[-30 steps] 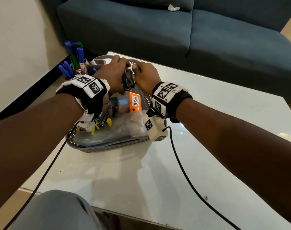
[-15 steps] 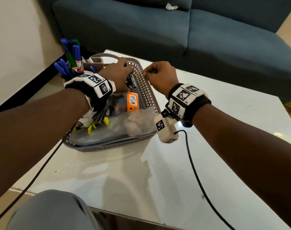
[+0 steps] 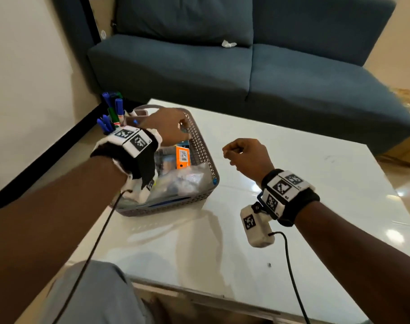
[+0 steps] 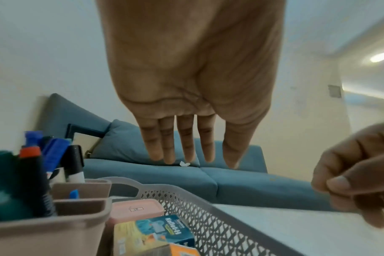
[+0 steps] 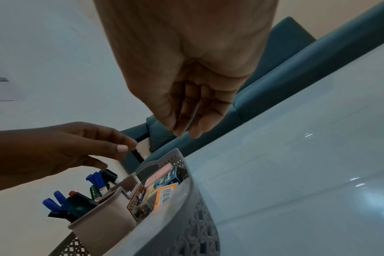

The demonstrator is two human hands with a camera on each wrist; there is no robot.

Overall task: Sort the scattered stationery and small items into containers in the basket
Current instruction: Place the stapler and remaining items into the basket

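Left hand [image 3: 166,127] slack-fingered above basket [image 3: 205,148] rim; right hand [image 3: 246,155] loosely curled, empty, over bare tabletop [image 3: 316,174] beside it.

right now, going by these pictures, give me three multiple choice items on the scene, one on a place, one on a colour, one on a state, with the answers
1. Where is the right hand?
A. inside the basket
B. above the white table, to the right of the basket
C. resting on the sofa

2. What colour is the barcoded box in the basket?
A. orange
B. purple
C. black

3. How is the left hand?
A. clenched round a marker
B. flat on the table
C. fingers straight, holding nothing, over the basket

Answers:
1 B: the head view shows it over bare table, apart from the basket's right wall.
2 A: the head view shows an orange face with a white barcode label.
3 C: the left wrist view shows four straight fingers and the thumb, nothing between them.
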